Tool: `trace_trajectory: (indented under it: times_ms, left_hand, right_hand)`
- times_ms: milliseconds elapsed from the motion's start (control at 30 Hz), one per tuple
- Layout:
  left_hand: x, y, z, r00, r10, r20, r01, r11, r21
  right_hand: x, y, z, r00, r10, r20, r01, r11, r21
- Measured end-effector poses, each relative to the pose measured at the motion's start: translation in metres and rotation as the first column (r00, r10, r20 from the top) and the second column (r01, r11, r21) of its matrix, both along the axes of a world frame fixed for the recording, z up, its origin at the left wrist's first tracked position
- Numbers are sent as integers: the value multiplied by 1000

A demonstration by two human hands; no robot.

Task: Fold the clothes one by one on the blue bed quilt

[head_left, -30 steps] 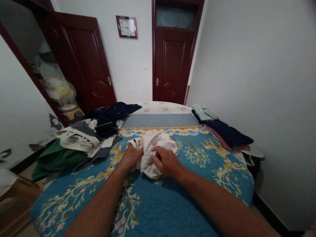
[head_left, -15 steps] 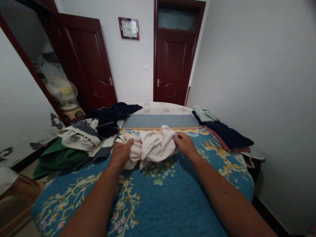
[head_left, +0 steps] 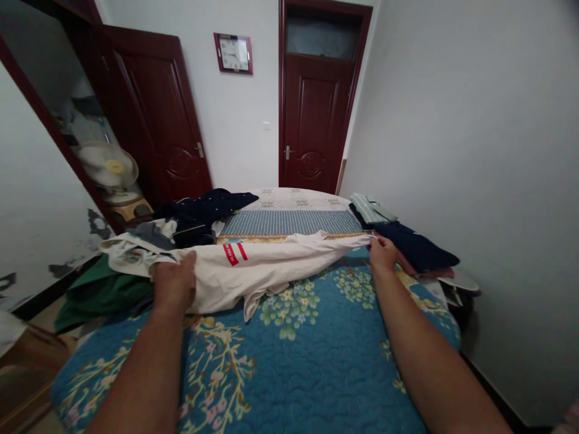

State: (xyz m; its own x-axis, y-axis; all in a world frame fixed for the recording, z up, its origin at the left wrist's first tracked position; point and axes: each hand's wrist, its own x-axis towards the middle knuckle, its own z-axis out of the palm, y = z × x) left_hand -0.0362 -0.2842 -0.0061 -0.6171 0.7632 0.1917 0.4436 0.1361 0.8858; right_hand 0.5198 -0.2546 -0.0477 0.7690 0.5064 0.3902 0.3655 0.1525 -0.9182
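Note:
A cream shirt (head_left: 266, 268) with red printed stripes is stretched sideways between my hands above the blue floral quilted cover (head_left: 307, 361). My left hand (head_left: 174, 280) grips its left end, close to a loose heap of clothes. At the other end, my right hand (head_left: 383, 250) pinches a narrow tip of the cloth near the folded pile. A fold of the shirt hangs down at its middle.
On the left lie rumpled clothes: a navy garment (head_left: 212, 205), a white-and-grey one (head_left: 131, 250) and a green one (head_left: 99, 289). Folded clothes (head_left: 411, 244) are stacked at the right edge by the wall. A fan (head_left: 111, 166) stands beyond the left doorway.
My hands have moved apart, left hand to the left and right hand to the right. The bunched shirt is now pulled out long, and its red print shows.

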Motion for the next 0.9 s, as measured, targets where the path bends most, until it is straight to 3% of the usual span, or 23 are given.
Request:
trace_trajectory:
  times_ms: [100,167,233,300,367,400,433,500,567,600,667,767,833,900]
  left_hand:
    - [-11,-5,5,937,-95,-336,-31,936,-350]
    - [-16,-12,12,879,-101,-466,-110,908,-404]
    - [-16,-22,17,851,-50,-523,-175,911,-372]
    - [-14,-29,21,824,46,-564,-222,943,-247]
    - [-10,-30,19,802,120,-586,-198,978,-71]
    - [-8,-28,17,803,101,-587,-138,990,-19]
    - [-7,-25,13,805,27,-592,-39,999,-9]
    - [-6,-17,4,750,-263,-607,229,964,-134]
    - [-7,-11,-6,607,-551,-573,406,835,-372]
    - [-9,-9,-10,548,-640,-539,423,768,-482]
    - [-12,-8,-15,520,-714,-469,365,682,-634]
    - [-14,-9,-15,528,-721,-449,272,645,-715]
    - [-14,-10,-12,511,-690,-512,203,676,-708]
    - [-11,-11,-8,489,-612,-622,111,751,-651]
  right_hand:
    - [-1,0,-4,977,-103,187,129,983,-130]
    - [-6,0,-7,945,-87,315,144,976,-161]
    - [-14,0,-11,901,9,434,96,971,-218]
    - [-24,-1,-15,836,147,529,46,941,-334]
    - [-36,-3,-16,758,290,585,31,879,-475]
    - [-41,-4,-15,722,354,595,33,841,-541]
    - [-47,-6,-12,689,414,594,35,801,-598]
    - [-57,-9,-5,633,510,582,40,730,-682]
    - [-65,-10,2,585,567,580,52,687,-725]
    - [-69,-11,6,559,588,584,62,673,-737]
    - [-75,-10,12,504,628,592,87,645,-759]
    - [-84,-3,22,415,693,590,124,599,-791]
    - [-91,6,29,352,728,588,140,580,-802]
    - [-97,17,36,274,759,591,139,577,-805]
